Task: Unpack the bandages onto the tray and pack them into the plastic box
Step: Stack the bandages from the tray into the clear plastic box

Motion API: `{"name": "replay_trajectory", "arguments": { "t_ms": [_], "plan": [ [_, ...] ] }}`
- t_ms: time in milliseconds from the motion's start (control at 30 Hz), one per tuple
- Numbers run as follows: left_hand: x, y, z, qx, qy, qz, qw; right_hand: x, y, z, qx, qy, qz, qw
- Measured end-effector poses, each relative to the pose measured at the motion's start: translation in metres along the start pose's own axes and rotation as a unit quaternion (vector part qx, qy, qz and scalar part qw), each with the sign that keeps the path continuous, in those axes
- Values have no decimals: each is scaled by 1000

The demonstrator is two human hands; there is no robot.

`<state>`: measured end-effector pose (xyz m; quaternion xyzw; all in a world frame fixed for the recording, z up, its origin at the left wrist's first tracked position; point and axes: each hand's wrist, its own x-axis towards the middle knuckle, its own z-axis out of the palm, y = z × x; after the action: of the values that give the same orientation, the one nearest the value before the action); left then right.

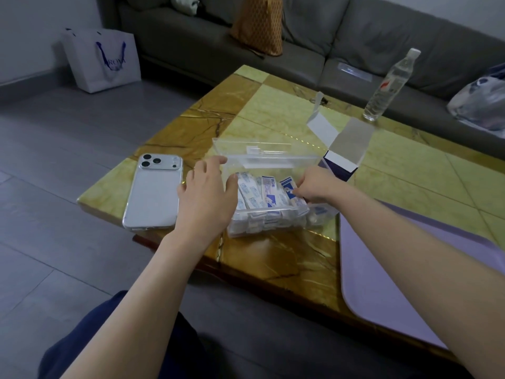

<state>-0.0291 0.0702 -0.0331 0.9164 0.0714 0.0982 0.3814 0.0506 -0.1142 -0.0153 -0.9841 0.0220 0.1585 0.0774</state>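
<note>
**Head view.** Packing step, judged near its end. My left hand [207, 195], fingers nearly straight, rests against the left end of the plastic box [269, 214]. My right hand [314, 187], fingers curled, pinches the bandages [262, 192] at the box's right end. My hands are apart, one at each end.

- **Bandages:** flat paper wrappers, white with blue print, packed on edge in a tight, leaning row inside the box.
- **Box:** clear, rigid and rectangular, with its lid [262, 157] standing open behind.
- **Tray [382, 283]:** lilac, smooth, round-cornered, just right of the box. No bandages lie on its visible part.
- **Carton [345, 157]:** flaps open, behind my right hand.

Next move, as I judge it: tuck the last wrappers below the rim, then swing the lid down. Any wrapper standing proud would likely block closure.
</note>
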Motion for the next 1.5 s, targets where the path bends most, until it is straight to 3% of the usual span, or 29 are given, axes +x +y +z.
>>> {"name": "replay_trajectory", "arguments": {
  "t_ms": [400, 567, 667, 833, 1067, 1500],
  "plan": [
    [0, -1, 0, -2, -5, 3, 1000, -4, -2, -2, -86, 38, -19, 995],
    [-2, -1, 1, -7, -5, 6, 1000, -11, -9, -7, -129, 107, -8, 986],
    [-2, -1, 1, -14, -6, 9, 1000, -11, -16, -6, -63, 148, -47, 986],
    [-2, -1, 0, -14, -10, 10, 1000, -13, -31, -2, 96, 54, -80, 991],
    [-2, -4, 0, -8, -16, 10, 1000, -16, -38, 2, 160, 54, -98, 981],
    [0, -4, 1, -4, -15, 6, 1000, -26, -44, 5, 157, 123, -119, 973]
  ]
}}
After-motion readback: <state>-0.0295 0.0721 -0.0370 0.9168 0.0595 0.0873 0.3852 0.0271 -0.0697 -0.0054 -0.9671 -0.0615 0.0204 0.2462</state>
